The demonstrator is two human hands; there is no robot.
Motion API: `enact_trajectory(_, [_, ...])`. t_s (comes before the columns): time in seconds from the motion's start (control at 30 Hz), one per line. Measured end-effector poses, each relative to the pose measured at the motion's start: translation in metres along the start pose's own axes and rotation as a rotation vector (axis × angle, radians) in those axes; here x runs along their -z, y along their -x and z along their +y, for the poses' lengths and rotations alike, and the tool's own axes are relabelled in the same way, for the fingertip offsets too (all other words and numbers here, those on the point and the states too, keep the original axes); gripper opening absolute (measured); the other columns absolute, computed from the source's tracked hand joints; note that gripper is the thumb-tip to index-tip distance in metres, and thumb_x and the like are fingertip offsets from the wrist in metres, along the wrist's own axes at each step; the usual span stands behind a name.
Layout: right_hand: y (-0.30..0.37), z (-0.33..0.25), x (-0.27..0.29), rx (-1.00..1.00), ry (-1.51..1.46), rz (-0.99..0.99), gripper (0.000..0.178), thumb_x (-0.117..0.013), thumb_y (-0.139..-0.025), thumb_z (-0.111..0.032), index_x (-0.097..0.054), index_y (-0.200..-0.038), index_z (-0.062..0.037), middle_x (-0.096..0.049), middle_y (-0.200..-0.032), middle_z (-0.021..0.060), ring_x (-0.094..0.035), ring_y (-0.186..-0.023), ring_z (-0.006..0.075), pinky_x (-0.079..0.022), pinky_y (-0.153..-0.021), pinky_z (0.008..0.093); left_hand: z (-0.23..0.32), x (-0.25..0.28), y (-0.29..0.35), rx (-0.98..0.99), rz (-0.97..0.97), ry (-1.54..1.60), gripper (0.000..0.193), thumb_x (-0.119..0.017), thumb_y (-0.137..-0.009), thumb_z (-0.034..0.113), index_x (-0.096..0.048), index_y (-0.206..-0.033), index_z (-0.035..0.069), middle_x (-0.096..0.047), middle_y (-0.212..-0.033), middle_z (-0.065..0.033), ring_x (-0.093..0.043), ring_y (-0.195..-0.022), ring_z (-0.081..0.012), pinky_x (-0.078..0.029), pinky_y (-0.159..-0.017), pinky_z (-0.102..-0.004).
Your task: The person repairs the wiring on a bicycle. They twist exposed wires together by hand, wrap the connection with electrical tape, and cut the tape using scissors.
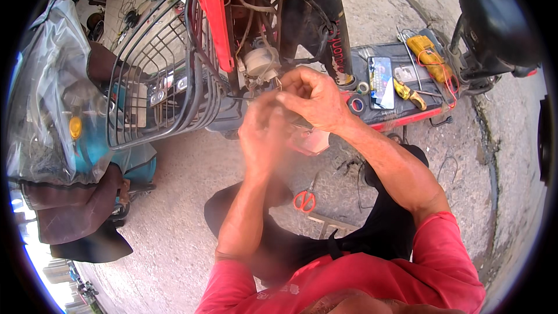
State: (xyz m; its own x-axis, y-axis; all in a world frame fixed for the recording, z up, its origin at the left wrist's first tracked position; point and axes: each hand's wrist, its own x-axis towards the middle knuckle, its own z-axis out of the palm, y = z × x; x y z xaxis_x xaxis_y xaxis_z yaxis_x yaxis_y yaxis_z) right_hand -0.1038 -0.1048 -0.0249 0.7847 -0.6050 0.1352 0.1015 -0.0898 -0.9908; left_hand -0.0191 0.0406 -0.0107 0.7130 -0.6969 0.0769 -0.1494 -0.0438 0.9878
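Observation:
My two hands meet in front of the opened front of a red electric scooter point(214, 20). My right hand point(317, 99) has its fingers curled and pinched, with the end of a thin wire point(279, 84) showing at the fingertips. Close against it, my left hand point(261, 128) is closed too. Its fingers are blurred, and whatever lies in them is hidden. Just beyond the fingers sits a pale round part point(260, 61) among loose cables point(250, 7). A pinkish-red panel piece point(311, 141) shows below my hands.
A wire basket point(154, 81) juts out left, beside a covered vehicle point(58, 99). On the scooter's footboard lie a phone point(381, 83), yellow-handled pliers point(410, 94), a yellow multimeter point(429, 55) and a tape roll point(356, 104). Orange-handled scissors point(304, 201) rest on the ground between my legs.

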Motion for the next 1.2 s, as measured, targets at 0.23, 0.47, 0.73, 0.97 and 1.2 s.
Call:
enact_trajectory(0.23, [0.001,-0.007,0.003,0.020,0.032,-0.011,0.028,-0.079,-0.091,-0.019,-0.070,-0.109,0.0009,-0.072,-0.084,0.0032,-0.066,-0.076,0.0103,-0.054,-0.069,0.0303,0.002,-0.004,0.000,-0.030,-0.008,0.023,0.040,-0.057,-0.100,0.004,-0.056,-0.140,0.000,-0.067,-0.084,-0.0035,-0.062,-0.071,-0.0089,-0.051,-0.064,-0.0242])
enact_trajectory(0.47, [0.003,-0.011,0.001,0.078,0.060,0.038,0.021,-0.074,-0.095,-0.018,-0.070,-0.106,0.0005,-0.073,-0.084,0.0056,-0.068,-0.076,0.0112,-0.055,-0.069,0.0301,0.003,-0.003,0.001,-0.012,-0.043,-0.025,0.047,-0.057,-0.099,0.003,-0.054,-0.146,0.000,-0.064,-0.081,-0.0030,-0.061,-0.067,-0.0092,-0.051,-0.064,-0.0244])
enact_trajectory(0.73, [0.003,-0.007,-0.001,0.168,0.169,0.075,0.014,-0.072,-0.092,-0.014,-0.070,-0.099,-0.0018,-0.071,-0.084,0.0089,-0.071,-0.074,0.0177,-0.055,-0.067,0.0335,-0.004,-0.004,0.002,-0.160,-0.026,-0.295,0.048,-0.059,-0.098,0.003,-0.054,-0.146,0.002,-0.067,-0.081,-0.0040,-0.065,-0.070,-0.0111,-0.054,-0.067,-0.0276])
enact_trajectory(0.97, [0.002,-0.007,0.003,0.376,0.356,0.068,0.015,-0.071,-0.090,-0.012,-0.069,-0.099,-0.0016,-0.070,-0.087,0.0120,-0.072,-0.078,0.0237,-0.055,-0.068,0.0357,0.003,-0.010,0.008,-0.223,-0.016,-0.513,0.050,-0.059,-0.097,0.000,-0.053,-0.147,0.003,-0.070,-0.083,-0.0064,-0.069,-0.078,-0.0117,-0.057,-0.072,-0.0317])
enact_trajectory(1.2, [0.002,-0.006,0.008,0.194,0.117,-0.022,0.023,-0.069,-0.100,-0.021,-0.070,-0.104,0.0017,-0.065,-0.083,-0.0010,-0.058,-0.072,0.0049,-0.047,-0.063,0.0250,0.003,-0.005,0.004,-0.090,-0.065,-0.245,0.047,-0.058,-0.099,0.001,-0.053,-0.146,0.001,-0.068,-0.087,-0.0062,-0.067,-0.078,-0.0116,-0.057,-0.070,-0.0302])
